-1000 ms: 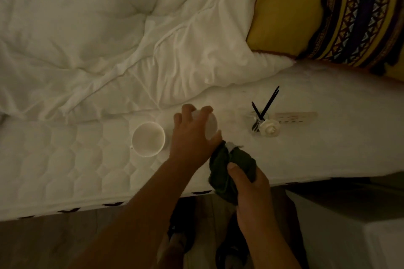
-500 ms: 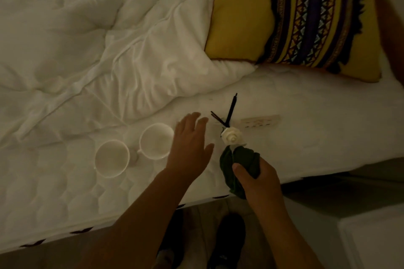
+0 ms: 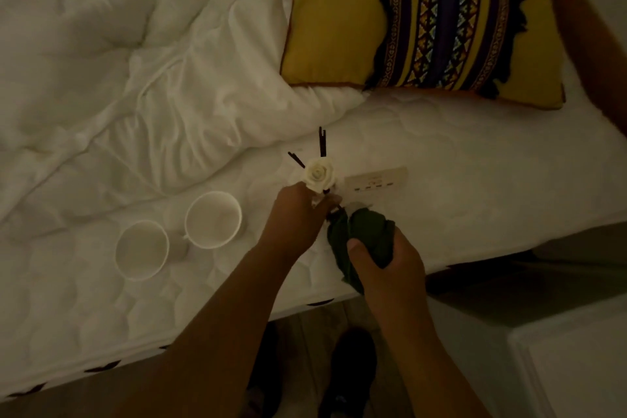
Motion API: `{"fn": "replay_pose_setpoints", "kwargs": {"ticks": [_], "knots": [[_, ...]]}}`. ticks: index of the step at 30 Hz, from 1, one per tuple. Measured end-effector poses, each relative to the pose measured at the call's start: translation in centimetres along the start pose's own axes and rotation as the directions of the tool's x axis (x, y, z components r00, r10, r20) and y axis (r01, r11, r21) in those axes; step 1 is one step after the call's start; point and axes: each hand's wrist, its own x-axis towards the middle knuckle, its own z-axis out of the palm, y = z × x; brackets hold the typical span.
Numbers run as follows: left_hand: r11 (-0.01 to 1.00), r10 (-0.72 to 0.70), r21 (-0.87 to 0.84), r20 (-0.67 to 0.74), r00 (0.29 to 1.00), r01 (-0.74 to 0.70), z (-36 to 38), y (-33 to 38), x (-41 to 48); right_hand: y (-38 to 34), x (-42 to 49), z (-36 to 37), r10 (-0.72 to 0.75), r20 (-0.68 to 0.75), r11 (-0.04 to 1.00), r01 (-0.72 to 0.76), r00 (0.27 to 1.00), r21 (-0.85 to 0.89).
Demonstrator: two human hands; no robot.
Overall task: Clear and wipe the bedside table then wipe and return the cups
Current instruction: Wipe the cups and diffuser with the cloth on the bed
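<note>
1. White porcelain, two cups (image 3: 178,235) sit side by side on the bare mattress (image 3: 475,180), apparently parked there so the desk (image 3: 576,360) at lower right can be cleared and wiped.
2. The left hand (image 3: 298,214) is closed around the base of a reed diffuser topped with a white rose (image 3: 319,174), lifting or steadying it on the mattress.
3. The right hand (image 3: 383,258) grips a bunched dark green cloth (image 3: 359,234) just beside the diffuser, probably ready to wipe it.
4. Half a second ago the left hand was spread open and approaching; now it has taken hold of the diffuser. The cups are unmoved.
</note>
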Motion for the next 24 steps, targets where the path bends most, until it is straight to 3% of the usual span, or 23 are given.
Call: {"fn": "replay_pose_setpoints", "kwargs": {"ticks": [4,6,8,11,14,17,21,24], "knots": [[0.986,0.11,0.111,0.104,0.988,-0.121,-1.2,1.9,-2.8,-1.6,0.2,0.3,-0.057,-0.076,0.994,0.064,0.995,0.089],[0.987,0.122,0.087,0.143,0.982,-0.135,-1.8,2.6,-4.2,-2.3,0.5,0.2,-0.034,-0.088,0.987,0.047,0.996,0.152],[0.992,0.124,-0.005,0.197,0.972,-0.125,-2.5,3.0,-5.3,-3.1,1.4,-0.6,0.065,-0.009,0.961,-0.061,0.998,0.269],[0.987,0.117,-0.136,0.227,0.967,-0.088,-3.4,3.6,-6.8,-3.7,2.7,-1.5,0.197,0.234,0.836,-0.287,0.952,0.467],[0.987,0.112,-0.135,0.155,0.982,-0.092,-4.0,3.9,-7.3,-4.1,2.4,-1.2,0.189,0.301,0.746,-0.336,0.935,0.575],[0.997,0.078,-0.012,0.069,0.995,-0.077,-4.3,3.4,-6.6,-4.1,1.0,-0.5,0.11,0.213,0.825,-0.209,0.971,0.526],[0.998,0.049,-0.03,-0.035,0.998,-0.05,-4.5,2.9,-5.8,-3.6,-2.5,0.9,0.043,0.012,0.951,-0.044,0.999,0.307],[0.997,0.075,0.015,-0.001,0.997,-0.075,-4.2,2.9,-5.8,-3.1,-4.5,2.0,-0.025,-0.146,0.984,0.05,0.989,0.171]]}}
